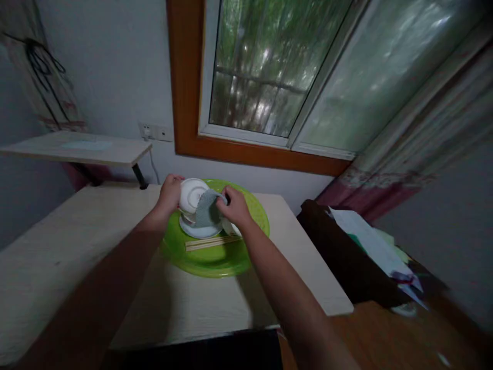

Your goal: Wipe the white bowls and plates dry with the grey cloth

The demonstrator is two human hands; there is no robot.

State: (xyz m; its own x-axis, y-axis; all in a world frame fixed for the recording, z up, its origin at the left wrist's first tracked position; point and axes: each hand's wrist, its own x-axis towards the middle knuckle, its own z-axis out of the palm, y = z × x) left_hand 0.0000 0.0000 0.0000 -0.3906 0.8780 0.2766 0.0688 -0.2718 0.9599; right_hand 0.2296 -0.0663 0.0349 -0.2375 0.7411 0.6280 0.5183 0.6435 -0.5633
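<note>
In my left hand (170, 194) is a white bowl (189, 193), tipped so that its base faces me. My right hand (233, 206) pinches a grey cloth (208, 209), which hangs against the bowl's right side. Both are above a round green tray (215, 264) on the table. On the tray a white plate (204, 232) lies below the bowl, and several wooden chopsticks (210, 242) rest in front of it. Another white dish (230, 227) shows partly beneath my right hand; its shape is mostly hidden.
The pale wooden table (96, 246) carries a raised shelf (77, 146) at the left. A window (265, 77) and a wall socket (156, 132) are behind it. To the right, papers (370, 241) lie on a dark brown covered object (331, 252).
</note>
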